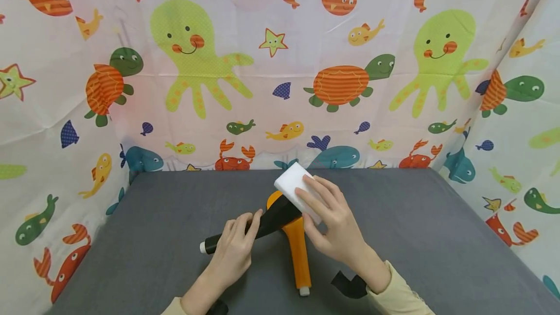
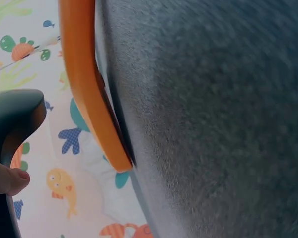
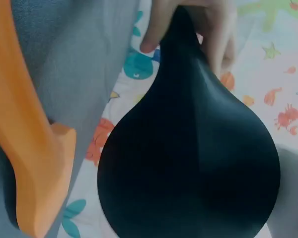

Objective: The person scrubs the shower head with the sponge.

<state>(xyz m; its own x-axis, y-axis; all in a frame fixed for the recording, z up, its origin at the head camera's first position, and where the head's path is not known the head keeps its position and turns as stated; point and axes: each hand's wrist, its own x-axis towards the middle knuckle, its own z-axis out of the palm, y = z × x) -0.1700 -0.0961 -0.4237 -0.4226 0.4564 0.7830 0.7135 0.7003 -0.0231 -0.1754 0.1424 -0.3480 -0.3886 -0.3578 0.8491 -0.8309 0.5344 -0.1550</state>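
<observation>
My left hand (image 1: 236, 246) grips the narrow handle of a black paddle-shaped tool (image 1: 273, 218), which has a broad rounded head and a white end cap. In the right wrist view the smooth wide head (image 3: 188, 163) faces the camera, with left-hand fingers (image 3: 219, 37) around its neck. My right hand (image 1: 334, 218) holds a white sponge block (image 1: 292, 184) between thumb and fingers, and the block overlaps the black head. Below them lies a similar orange tool (image 1: 298, 256), its white-capped handle toward me and part of its head hidden behind the black one.
A bent black piece (image 1: 350, 285) lies on the grey tabletop (image 1: 183, 208) by the right sleeve. Another dark object (image 1: 218, 308) shows partly beside the left forearm. A curtain (image 1: 262, 96) printed with sea animals stands behind the table and along both sides.
</observation>
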